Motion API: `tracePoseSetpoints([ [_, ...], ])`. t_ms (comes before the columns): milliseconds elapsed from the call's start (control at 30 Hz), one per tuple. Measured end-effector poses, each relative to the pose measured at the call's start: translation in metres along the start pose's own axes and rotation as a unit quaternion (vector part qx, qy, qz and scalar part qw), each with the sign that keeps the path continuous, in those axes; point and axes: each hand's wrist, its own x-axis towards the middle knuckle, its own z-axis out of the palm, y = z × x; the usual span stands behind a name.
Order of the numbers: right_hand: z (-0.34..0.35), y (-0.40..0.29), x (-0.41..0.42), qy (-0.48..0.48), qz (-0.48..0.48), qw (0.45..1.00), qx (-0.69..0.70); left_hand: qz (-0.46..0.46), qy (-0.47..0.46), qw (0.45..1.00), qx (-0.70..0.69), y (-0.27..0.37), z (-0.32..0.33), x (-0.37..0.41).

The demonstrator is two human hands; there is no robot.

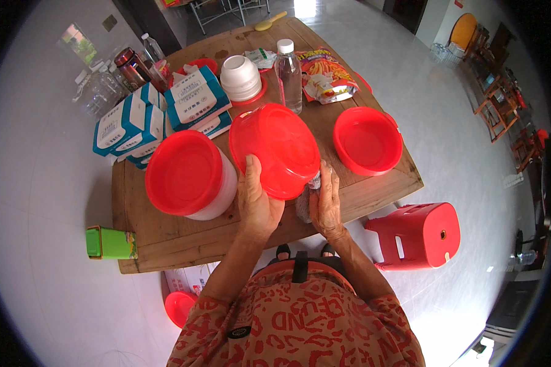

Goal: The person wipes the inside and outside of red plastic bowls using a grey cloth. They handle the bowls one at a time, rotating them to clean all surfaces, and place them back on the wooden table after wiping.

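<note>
Tilted above the wooden table (362, 202), a red plastic basin (280, 144) shows me its underside. My left hand (259, 197) grips its near rim, thumb lying on the outer wall. My right hand (327, 202) presses a grey cloth (305, 204) against the basin's right side. Just left of my left hand stands a stack of basins (183, 172), red on top with whitish ones beneath. To the right, another red basin (367, 141) rests upright on the table. The basin's inside is hidden from me.
Packs of tissues (195, 98) are piled at the left. Behind the held basin stand a clear bottle (288, 75), white bowls (240, 78) and a snack bag (326, 75). A red stool (418, 236) is right of the table; a green bin (111, 243) is at its left corner.
</note>
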Motion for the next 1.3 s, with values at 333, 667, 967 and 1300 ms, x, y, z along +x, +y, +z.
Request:
tracePoseSetpoints([
  [333, -0.022, 0.000, 0.021, -0.019, 0.000, 0.992, -0.127, 0.055, -0.036, 0.976, 0.208, 0.000, -0.012, -0.009],
  [667, -0.094, -0.054, 0.070, 0.032, 0.118, 0.992, 0.037, 0.255, -0.329, 0.443, 0.794, -0.010, -0.006, -0.022],
  [967, -0.091, -0.030, 0.060, 0.031, 0.148, 0.980, 0.131, 0.380, -0.285, 0.477, 0.740, 0.012, -0.005, -0.033],
  [1300, -0.013, -0.080, 0.117, -0.046, 0.075, 0.964, 0.253, 0.432, -0.131, 0.458, 0.766, 0.132, -0.035, -0.047],
])
